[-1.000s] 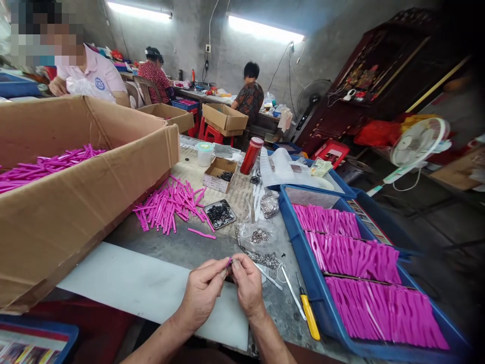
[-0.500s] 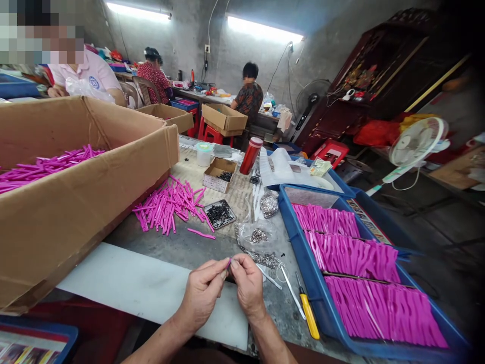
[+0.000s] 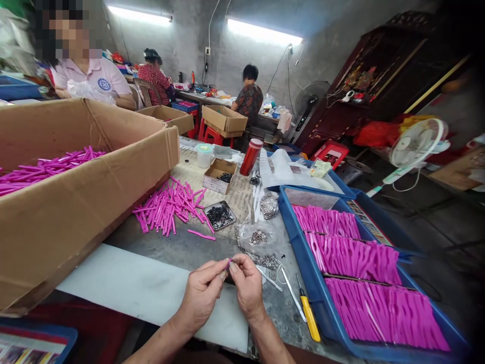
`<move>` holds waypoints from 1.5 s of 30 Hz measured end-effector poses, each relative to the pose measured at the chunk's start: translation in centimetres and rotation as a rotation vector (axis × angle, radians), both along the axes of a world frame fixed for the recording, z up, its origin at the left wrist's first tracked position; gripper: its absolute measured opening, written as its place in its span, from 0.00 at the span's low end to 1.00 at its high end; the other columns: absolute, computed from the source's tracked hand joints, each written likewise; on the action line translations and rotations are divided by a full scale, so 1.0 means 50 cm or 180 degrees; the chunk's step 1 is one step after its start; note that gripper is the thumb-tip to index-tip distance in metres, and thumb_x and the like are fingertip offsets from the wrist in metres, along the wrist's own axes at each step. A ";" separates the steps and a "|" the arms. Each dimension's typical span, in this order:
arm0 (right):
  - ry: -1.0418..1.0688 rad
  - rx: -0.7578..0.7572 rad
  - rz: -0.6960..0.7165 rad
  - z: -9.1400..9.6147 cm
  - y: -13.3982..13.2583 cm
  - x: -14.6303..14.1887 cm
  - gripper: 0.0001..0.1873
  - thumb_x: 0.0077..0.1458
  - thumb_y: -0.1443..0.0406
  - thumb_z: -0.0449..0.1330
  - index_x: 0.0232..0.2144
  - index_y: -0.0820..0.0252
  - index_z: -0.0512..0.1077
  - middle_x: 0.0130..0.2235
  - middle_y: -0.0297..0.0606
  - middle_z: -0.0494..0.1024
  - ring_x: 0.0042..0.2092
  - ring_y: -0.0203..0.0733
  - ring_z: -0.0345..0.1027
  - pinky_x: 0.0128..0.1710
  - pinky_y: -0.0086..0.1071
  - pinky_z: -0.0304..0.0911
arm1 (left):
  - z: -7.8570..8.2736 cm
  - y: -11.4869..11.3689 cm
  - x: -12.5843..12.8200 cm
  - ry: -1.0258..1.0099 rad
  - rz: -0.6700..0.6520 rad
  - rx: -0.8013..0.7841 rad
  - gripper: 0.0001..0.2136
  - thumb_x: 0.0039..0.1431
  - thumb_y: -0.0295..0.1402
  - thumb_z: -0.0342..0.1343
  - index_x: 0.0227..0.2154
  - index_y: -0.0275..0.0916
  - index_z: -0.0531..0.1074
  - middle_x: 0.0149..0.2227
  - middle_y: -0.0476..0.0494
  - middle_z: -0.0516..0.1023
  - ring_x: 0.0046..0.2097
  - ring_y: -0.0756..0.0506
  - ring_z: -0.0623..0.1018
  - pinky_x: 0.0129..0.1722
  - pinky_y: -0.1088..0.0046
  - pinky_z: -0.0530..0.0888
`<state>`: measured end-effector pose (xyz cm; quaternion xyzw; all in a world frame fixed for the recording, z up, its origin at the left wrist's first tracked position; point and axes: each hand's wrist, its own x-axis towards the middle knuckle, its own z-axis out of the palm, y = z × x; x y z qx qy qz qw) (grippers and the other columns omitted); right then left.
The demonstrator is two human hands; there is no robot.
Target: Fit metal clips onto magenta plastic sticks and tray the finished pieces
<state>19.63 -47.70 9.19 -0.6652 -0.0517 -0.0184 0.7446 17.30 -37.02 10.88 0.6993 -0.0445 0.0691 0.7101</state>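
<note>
My left hand (image 3: pixel 200 296) and my right hand (image 3: pixel 248 285) meet fingertip to fingertip just above the table's near edge. Both are pinched closed on one small pink plastic piece (image 3: pixel 229 263), of which only the tip shows between the fingers. A heap of loose pink sticks (image 3: pixel 170 205) lies further back on the table, with a single pink stick (image 3: pixel 201 234) apart from it. A small metal tray of dark little parts (image 3: pixel 220 214) sits beside the heap. To the right, a blue tray (image 3: pixel 303 263) holds rows of finished pink pieces (image 3: pixel 352 255).
A big cardboard box (image 3: pixel 83 197) with pink sticks fills the left. A yellow-handled screwdriver (image 3: pixel 309 317), tweezers (image 3: pixel 292 293), bags of metal bits (image 3: pixel 259 236), a small carton (image 3: pixel 220 174), a red flask (image 3: pixel 251 155) and a white fan (image 3: pixel 416 143) are around. Three other people sit behind.
My hands stay in the same spot with only slight finger movement on the pink piece. The person at the far left has shifted a little to the right.
</note>
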 end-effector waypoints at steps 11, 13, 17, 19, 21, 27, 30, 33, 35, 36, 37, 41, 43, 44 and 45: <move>-0.0117 -0.0223 -0.0098 0.001 0.001 -0.001 0.09 0.48 0.61 0.53 0.22 0.60 0.63 0.21 0.30 0.62 0.24 0.33 0.55 0.24 0.26 0.55 | 0.007 -0.001 0.000 -0.0079 -0.0022 0.0075 0.11 0.50 0.28 0.49 0.36 0.35 0.73 0.19 0.51 0.60 0.18 0.55 0.61 0.16 0.80 0.61; -0.0058 -0.0126 0.0004 0.001 0.001 -0.002 0.11 0.50 0.60 0.51 0.21 0.60 0.62 0.19 0.29 0.60 0.23 0.32 0.54 0.22 0.26 0.54 | 0.008 -0.002 0.000 -0.0119 -0.0027 0.0078 0.11 0.50 0.27 0.49 0.36 0.35 0.73 0.20 0.51 0.60 0.18 0.55 0.61 0.16 0.80 0.61; -0.0155 -0.0183 -0.0067 0.001 0.001 -0.002 0.09 0.49 0.60 0.52 0.23 0.60 0.63 0.21 0.30 0.62 0.24 0.33 0.56 0.24 0.26 0.55 | 0.012 -0.002 0.001 -0.0132 0.0009 0.0078 0.11 0.50 0.28 0.49 0.35 0.35 0.74 0.19 0.52 0.59 0.18 0.55 0.61 0.16 0.81 0.61; -0.0255 -0.0354 -0.0146 0.002 0.001 -0.002 0.09 0.49 0.61 0.53 0.23 0.60 0.63 0.22 0.31 0.63 0.25 0.34 0.57 0.24 0.27 0.56 | 0.013 -0.002 0.001 -0.0120 0.0008 0.0103 0.11 0.50 0.29 0.49 0.35 0.35 0.74 0.19 0.52 0.59 0.18 0.55 0.61 0.16 0.81 0.61; -0.0274 -0.0438 -0.0159 0.001 0.000 -0.001 0.10 0.50 0.61 0.52 0.22 0.60 0.63 0.21 0.30 0.62 0.24 0.33 0.55 0.23 0.26 0.55 | 0.013 -0.002 0.001 -0.0116 -0.0012 0.0135 0.12 0.51 0.29 0.49 0.36 0.35 0.74 0.19 0.51 0.60 0.18 0.54 0.61 0.16 0.80 0.62; -0.0297 -0.0491 -0.0214 -0.009 0.001 -0.002 0.09 0.50 0.60 0.51 0.23 0.60 0.63 0.22 0.31 0.63 0.25 0.34 0.57 0.24 0.27 0.56 | 0.008 -0.002 0.000 -0.0043 0.0012 0.0103 0.12 0.50 0.30 0.50 0.35 0.34 0.74 0.19 0.51 0.60 0.18 0.54 0.61 0.16 0.80 0.62; -0.0379 -0.0655 -0.0336 -0.008 0.003 -0.004 0.09 0.50 0.60 0.51 0.23 0.59 0.63 0.21 0.31 0.62 0.24 0.34 0.56 0.24 0.27 0.55 | 0.010 -0.003 -0.001 -0.0046 0.0037 0.0106 0.11 0.50 0.29 0.49 0.35 0.34 0.74 0.18 0.51 0.60 0.17 0.55 0.61 0.15 0.80 0.62; -0.0169 -0.0412 -0.0125 0.001 0.006 -0.005 0.12 0.51 0.60 0.49 0.20 0.59 0.60 0.19 0.28 0.58 0.22 0.33 0.52 0.21 0.26 0.52 | 0.011 -0.003 -0.001 -0.0403 0.0115 0.0274 0.12 0.50 0.27 0.49 0.36 0.36 0.74 0.22 0.47 0.67 0.22 0.52 0.66 0.20 0.79 0.65; -0.0127 -0.0327 -0.0061 0.005 0.007 -0.006 0.12 0.51 0.60 0.49 0.20 0.59 0.60 0.19 0.29 0.58 0.22 0.33 0.53 0.22 0.26 0.53 | 0.009 -0.003 0.000 -0.0532 0.0135 0.0324 0.12 0.50 0.27 0.49 0.36 0.36 0.73 0.23 0.46 0.68 0.23 0.52 0.67 0.22 0.78 0.66; -0.0164 -0.0370 -0.0095 0.005 0.006 -0.006 0.11 0.51 0.60 0.50 0.21 0.59 0.61 0.20 0.29 0.59 0.24 0.33 0.54 0.23 0.26 0.53 | 0.007 -0.003 0.000 -0.0480 0.0120 0.0300 0.12 0.51 0.27 0.49 0.36 0.36 0.73 0.23 0.46 0.67 0.22 0.52 0.66 0.20 0.79 0.66; -0.0221 -0.0464 -0.0158 0.004 0.006 -0.006 0.10 0.51 0.60 0.50 0.22 0.59 0.62 0.21 0.30 0.61 0.25 0.34 0.55 0.24 0.27 0.54 | 0.005 -0.004 0.000 -0.0373 0.0096 0.0257 0.12 0.51 0.27 0.48 0.37 0.35 0.73 0.21 0.48 0.66 0.20 0.53 0.65 0.18 0.80 0.65; -0.0345 -0.0724 -0.0315 -0.001 0.003 -0.007 0.09 0.51 0.61 0.50 0.23 0.59 0.62 0.21 0.30 0.61 0.24 0.34 0.55 0.24 0.27 0.53 | 0.003 -0.004 -0.002 -0.0321 0.0068 0.0296 0.12 0.51 0.26 0.48 0.38 0.35 0.73 0.21 0.49 0.65 0.19 0.54 0.65 0.18 0.80 0.64; -0.0261 -0.0574 -0.0211 -0.001 0.002 -0.007 0.11 0.52 0.60 0.49 0.21 0.59 0.60 0.20 0.29 0.58 0.23 0.33 0.53 0.23 0.26 0.52 | 0.005 -0.003 -0.002 -0.0627 0.0117 0.0437 0.12 0.51 0.25 0.48 0.38 0.36 0.73 0.24 0.46 0.69 0.24 0.51 0.69 0.23 0.78 0.67; -0.0228 -0.0500 -0.0158 -0.001 0.002 -0.007 0.11 0.52 0.60 0.49 0.21 0.59 0.60 0.20 0.28 0.58 0.23 0.33 0.52 0.22 0.26 0.52 | 0.006 -0.003 -0.001 -0.0717 0.0136 0.0471 0.12 0.50 0.25 0.49 0.37 0.37 0.73 0.25 0.45 0.70 0.26 0.51 0.69 0.25 0.77 0.68; -0.0219 -0.0474 -0.0127 -0.002 0.002 -0.006 0.11 0.52 0.60 0.49 0.22 0.59 0.60 0.20 0.29 0.58 0.23 0.33 0.53 0.22 0.26 0.53 | 0.007 -0.003 0.000 -0.0703 0.0140 0.0459 0.12 0.50 0.26 0.49 0.37 0.37 0.73 0.24 0.45 0.70 0.25 0.51 0.69 0.24 0.78 0.68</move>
